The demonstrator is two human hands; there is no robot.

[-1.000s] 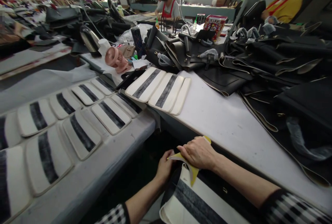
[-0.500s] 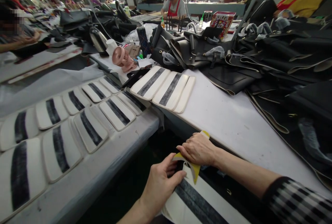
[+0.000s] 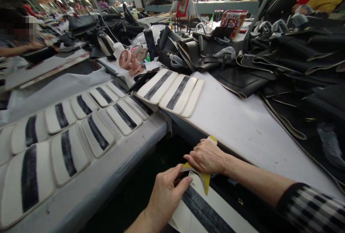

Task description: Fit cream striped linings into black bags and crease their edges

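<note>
My right hand [image 3: 206, 156] is closed around a yellow curved piece [image 3: 206, 182], whose rounded end pokes out beyond the knuckles. Its pale inner edge arches over the end of a white panel [image 3: 226, 200] with a broad black stripe. The thumb and fingers of my left hand [image 3: 168, 188] pinch that end of the panel, close against the yellow piece's left tip. The panel slopes down toward me and runs out of view at the bottom. Under it lies black material with a small metal fitting [image 3: 240, 201].
Striped white panels [image 3: 66, 154] lie in rows on the left table [image 3: 129, 157]. More panels [image 3: 176, 94] rest on the right table [image 3: 229, 121], beside heaped black bag pieces [image 3: 296, 60]. A pink fan [image 3: 130, 62] stands behind. A dark gap separates the tables. Several people work farther off.
The view has turned slightly left, so the left table's panels appear farther right. The yellow piece has tilted slightly over the panel's end; both hands keep their hold.
</note>
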